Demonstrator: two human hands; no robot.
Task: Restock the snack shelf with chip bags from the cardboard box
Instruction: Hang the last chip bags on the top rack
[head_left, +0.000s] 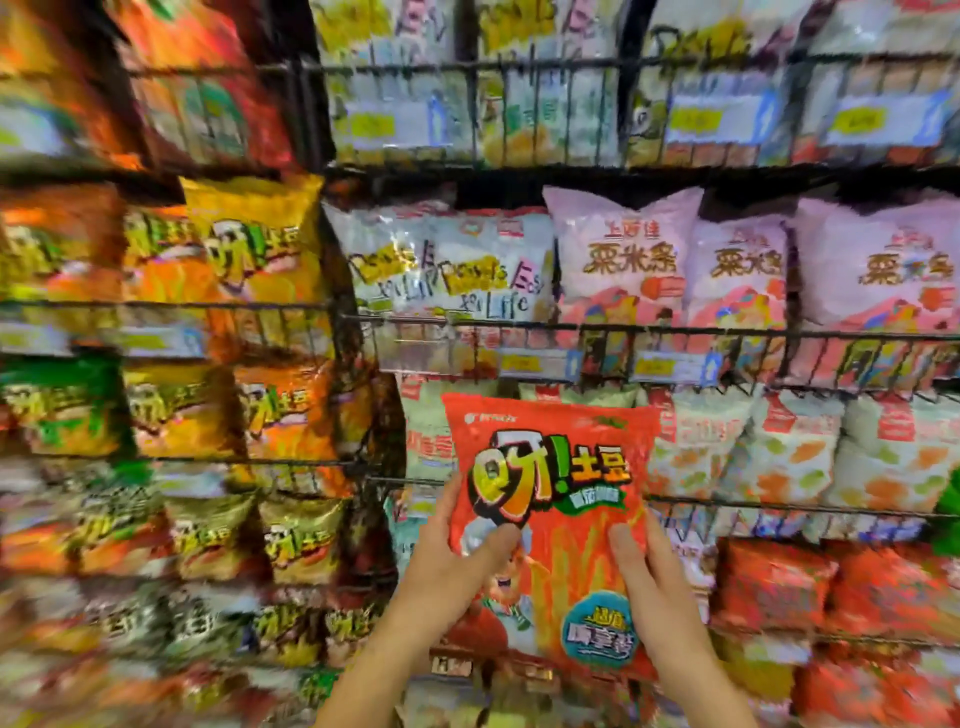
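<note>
I hold a red chip bag (550, 457) upright in front of the snack shelf (519, 327), at lower centre. It has yellow lettering and a cartoon figure. My left hand (462, 545) grips its left edge, thumb on the front. My right hand (649, 571) grips its right edge, thumb also on the front. The bag covers part of the white and green bags behind it. The cardboard box is out of view.
Black wire racks hold several rows of bags. Pink bags (623, 260) and white lettered bags (441, 265) sit above. Orange and yellow bags (249, 249) fill the left rack. Red bags (779, 582) lie at lower right. The picture is blurred at the left.
</note>
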